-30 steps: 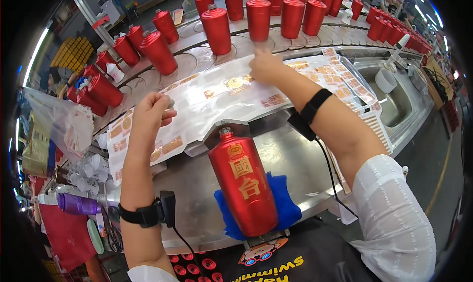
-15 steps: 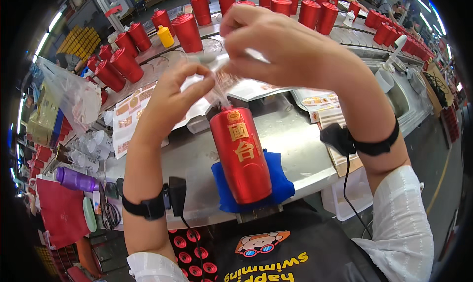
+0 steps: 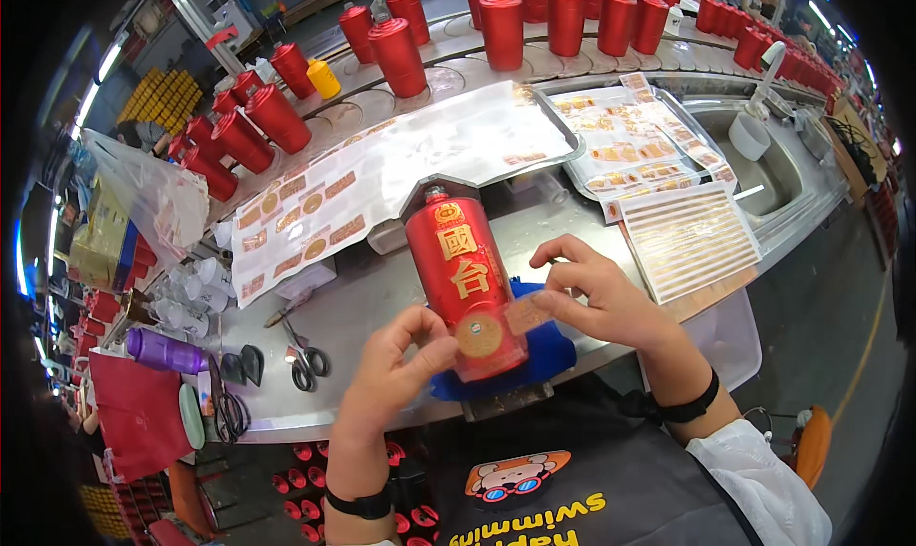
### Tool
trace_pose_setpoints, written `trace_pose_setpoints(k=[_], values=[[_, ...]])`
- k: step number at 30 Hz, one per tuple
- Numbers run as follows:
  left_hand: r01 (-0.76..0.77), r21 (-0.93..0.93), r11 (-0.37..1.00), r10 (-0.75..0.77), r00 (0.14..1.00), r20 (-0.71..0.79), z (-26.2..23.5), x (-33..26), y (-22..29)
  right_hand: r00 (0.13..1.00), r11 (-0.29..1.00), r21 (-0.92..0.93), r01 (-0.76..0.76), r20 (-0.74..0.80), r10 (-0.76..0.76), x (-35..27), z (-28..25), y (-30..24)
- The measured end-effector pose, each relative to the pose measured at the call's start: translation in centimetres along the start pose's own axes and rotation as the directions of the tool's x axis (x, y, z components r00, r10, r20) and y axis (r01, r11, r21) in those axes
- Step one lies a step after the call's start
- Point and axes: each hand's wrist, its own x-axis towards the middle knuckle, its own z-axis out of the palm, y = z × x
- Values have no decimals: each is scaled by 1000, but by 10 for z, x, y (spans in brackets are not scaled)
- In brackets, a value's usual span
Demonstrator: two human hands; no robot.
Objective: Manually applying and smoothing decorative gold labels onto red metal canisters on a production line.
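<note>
While a red cylindrical bottle (image 3: 465,283) with gold characters lies on its side on a blue cloth pad (image 3: 539,350) at the near edge of the steel worktable (image 3: 382,298), both of the person's hands work at its lower end. The left hand (image 3: 399,367) presses its thumb and fingertips against the left side of the bottle's base, pinching the edge of a clear label strip (image 3: 496,325) that wraps across the round gold seal there. The right hand (image 3: 596,298) pinches the other end of that strip just right of the bottle, the remaining fingers spread and lifted above the blue pad. Neither hand is clenched around the bottle itself; it rests on the pad in a dark metal cradle.

Beyond the bottle, long backing sheets of gold stickers (image 3: 382,178) lie across the table, with more sticker sheets (image 3: 630,145) on a tray to the right. A pair of scissors (image 3: 303,355) lies to the left of the left hand. Rows of red bottles (image 3: 534,16) stand along the curved conveyor at the far side.
</note>
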Motion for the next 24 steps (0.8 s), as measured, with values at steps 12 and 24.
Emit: trace_pose_setpoints(k=[12, 24], values=[[18, 32, 999, -17, 999, -31, 1, 8, 3, 998, 998, 23, -54, -26, 55, -3, 5, 14], [32, 79, 996, -28, 998, -53, 1, 10, 3, 998, 997, 54, -52, -32, 54, -3, 7, 18]])
